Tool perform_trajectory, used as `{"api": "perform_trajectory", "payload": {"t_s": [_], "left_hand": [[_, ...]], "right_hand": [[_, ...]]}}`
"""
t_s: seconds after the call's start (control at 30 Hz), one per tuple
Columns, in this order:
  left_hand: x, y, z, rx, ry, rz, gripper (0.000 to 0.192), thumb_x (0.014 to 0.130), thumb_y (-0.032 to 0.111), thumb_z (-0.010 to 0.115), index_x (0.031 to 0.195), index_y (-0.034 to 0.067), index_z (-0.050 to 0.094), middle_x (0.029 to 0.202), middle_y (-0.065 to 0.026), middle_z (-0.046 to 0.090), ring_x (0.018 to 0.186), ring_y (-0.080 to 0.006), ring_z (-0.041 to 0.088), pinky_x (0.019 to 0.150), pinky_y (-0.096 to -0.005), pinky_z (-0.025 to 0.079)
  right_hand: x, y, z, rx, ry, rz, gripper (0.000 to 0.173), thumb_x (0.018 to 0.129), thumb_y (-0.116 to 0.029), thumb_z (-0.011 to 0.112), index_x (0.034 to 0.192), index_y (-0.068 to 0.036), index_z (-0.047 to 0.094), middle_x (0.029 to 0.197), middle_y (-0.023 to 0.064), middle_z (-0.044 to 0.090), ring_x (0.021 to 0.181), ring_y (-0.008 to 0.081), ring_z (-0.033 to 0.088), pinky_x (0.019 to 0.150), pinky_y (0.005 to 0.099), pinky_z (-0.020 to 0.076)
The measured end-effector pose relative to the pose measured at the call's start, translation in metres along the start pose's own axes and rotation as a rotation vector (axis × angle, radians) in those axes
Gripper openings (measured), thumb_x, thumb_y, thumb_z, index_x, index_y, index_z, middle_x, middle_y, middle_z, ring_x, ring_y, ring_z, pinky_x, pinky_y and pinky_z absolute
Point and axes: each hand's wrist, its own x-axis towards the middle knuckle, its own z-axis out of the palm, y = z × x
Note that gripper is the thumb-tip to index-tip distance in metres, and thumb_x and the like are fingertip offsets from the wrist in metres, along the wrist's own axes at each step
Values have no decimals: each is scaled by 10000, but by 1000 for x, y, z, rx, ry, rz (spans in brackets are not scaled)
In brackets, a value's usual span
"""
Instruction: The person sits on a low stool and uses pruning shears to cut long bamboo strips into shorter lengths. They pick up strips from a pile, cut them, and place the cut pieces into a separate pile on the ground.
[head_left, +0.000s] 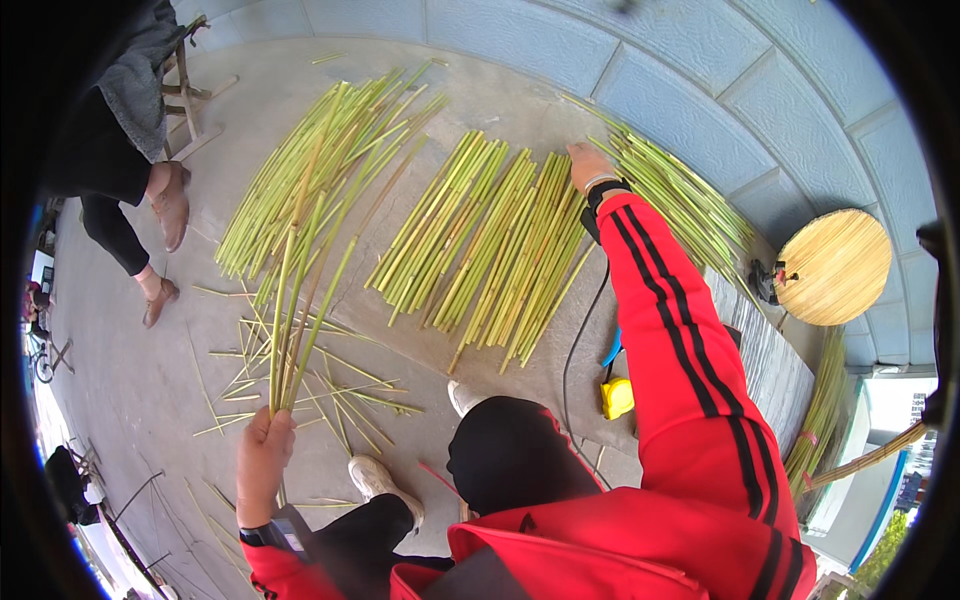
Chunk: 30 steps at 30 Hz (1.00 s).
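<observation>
My left hand (262, 450) grips a small bunch of long green and brownish plant stalks (300, 225) near their lower ends. The bunch fans out over a large pile of long stalks (262, 202) on the concrete floor. My right hand (589, 165) is stretched far forward, at the upper end of the row of cut stalks (495, 247) laid side by side. Its fingers are partly hidden, so I cannot tell whether they hold a stalk. Just right of that hand lies another pile of green stalks (675, 195) along the wall.
Thin offcuts (322, 382) litter the floor by my feet. A yellow tape measure (617, 398), a blue-handled tool (613, 347) and a black cable (574, 352) lie by my right arm. A round woven disc (836, 268) stands at right. Another person's legs (112, 225) are at left.
</observation>
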Motion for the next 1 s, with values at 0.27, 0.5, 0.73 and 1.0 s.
{"api": "perform_trajectory", "payload": {"t_s": [0.27,0.5,0.73,1.0], "left_hand": [[-5,-5,-11,-7,34,8,240,942,237,496,785,57,518,573,73,369,486,-20,300,432,-203,229],[-8,-4,-9,60,11,19,247,948,248,489,789,61,515,580,73,371,490,-22,304,434,-205,237],[-16,-2,-15,0,25,22,244,947,252,492,793,65,525,581,67,395,491,-16,329,436,-194,257],[-28,-10,-22,-13,83,81,267,933,259,512,784,42,558,597,51,444,502,-26,371,451,-193,293]], "right_hand": [[-6,-34,-11,11,-162,4,406,791,3,481,1180,-88,554,1155,167,553,1083,333,537,919,376,450],[9,-42,-7,30,-227,-83,433,779,32,461,1195,-55,544,1262,155,519,1164,307,499,986,367,409],[-62,-65,-50,205,35,-89,326,810,-59,479,1096,-102,628,1138,168,584,1036,320,567,899,400,457],[-208,-190,-87,548,-60,-860,262,742,-241,675,964,-107,638,958,66,590,958,273,553,831,383,464]]}}
